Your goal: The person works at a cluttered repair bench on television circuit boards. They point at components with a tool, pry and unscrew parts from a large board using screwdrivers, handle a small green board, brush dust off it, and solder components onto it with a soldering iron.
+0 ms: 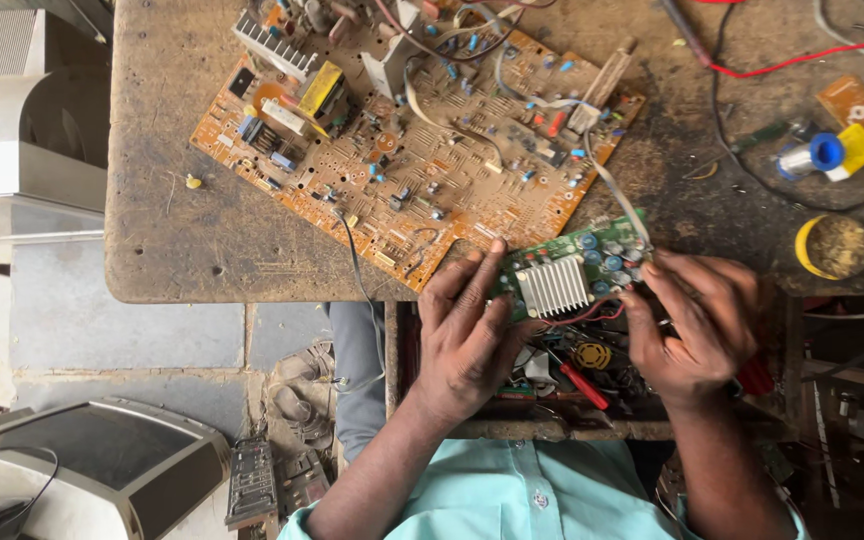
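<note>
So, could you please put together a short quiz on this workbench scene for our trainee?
1. True or false: both hands hold the small green board.
2. Which part sits on the green board? A) a silver finned heat sink B) a fan C) a battery
3. Fill in: the large orange board lies on the wooden ____.

Key:
1. True: the left hand grips its left end and the right hand its right end.
2. A.
3. Table.
</note>
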Motion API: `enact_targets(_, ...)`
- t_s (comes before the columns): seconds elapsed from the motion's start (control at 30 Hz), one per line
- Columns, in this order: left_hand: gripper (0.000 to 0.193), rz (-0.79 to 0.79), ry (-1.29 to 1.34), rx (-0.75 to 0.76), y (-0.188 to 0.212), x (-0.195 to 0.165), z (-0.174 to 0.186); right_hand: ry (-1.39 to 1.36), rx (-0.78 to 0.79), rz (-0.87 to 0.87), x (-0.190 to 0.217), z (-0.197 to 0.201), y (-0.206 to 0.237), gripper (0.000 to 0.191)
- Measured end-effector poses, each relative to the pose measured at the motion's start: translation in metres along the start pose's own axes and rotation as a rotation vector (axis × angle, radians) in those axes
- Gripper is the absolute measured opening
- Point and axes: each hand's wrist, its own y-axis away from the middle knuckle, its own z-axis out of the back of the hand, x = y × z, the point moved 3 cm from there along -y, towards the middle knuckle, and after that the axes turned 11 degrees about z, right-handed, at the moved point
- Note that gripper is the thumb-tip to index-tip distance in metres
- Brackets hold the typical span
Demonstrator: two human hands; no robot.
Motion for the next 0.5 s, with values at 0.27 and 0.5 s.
enact_targets(0.27,0.04,0.004,0.032,-0.008,0.0032,0.0031,0.0012,-0.008,-0.022,0.004,-0.0011,-0.0004,0.004,0.027)
enact_targets(0.5,0.058,-0.01,0.098,-0.023,0.0033,0.0038,0.0046,0.046,0.019,-0.005,-0.0007,-0.0033,-0.0001,0.025)
